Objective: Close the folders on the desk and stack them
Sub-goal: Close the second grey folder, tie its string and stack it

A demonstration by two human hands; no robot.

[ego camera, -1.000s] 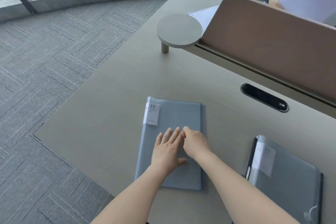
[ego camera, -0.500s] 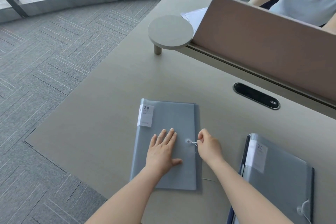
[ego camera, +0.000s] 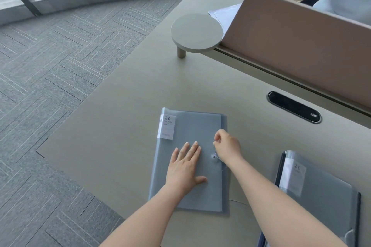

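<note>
A grey-blue folder [ego camera: 192,126] with a white "20 pockets" label lies closed on the beige desk [ego camera: 124,118]. My left hand [ego camera: 184,168] rests flat on its cover, fingers spread. My right hand [ego camera: 226,146] pinches the thin white closure string just above the small round button [ego camera: 214,156] near the folder's right edge. A second grey-blue folder [ego camera: 321,196] with the same label lies closed at the lower right, its own string clasp near the bottom edge.
A round raised shelf [ego camera: 196,32] stands on a peg at the back. Behind it runs a tan divider panel [ego camera: 301,36], with papers and another person seated beyond. A black cable grommet [ego camera: 294,107] sits in the desk. The desk's left edge drops to grey carpet.
My right hand has taken the string from the folder's right edge and carried it up above the button. My left hand stays pressed on the cover. The camera has shifted slightly.
</note>
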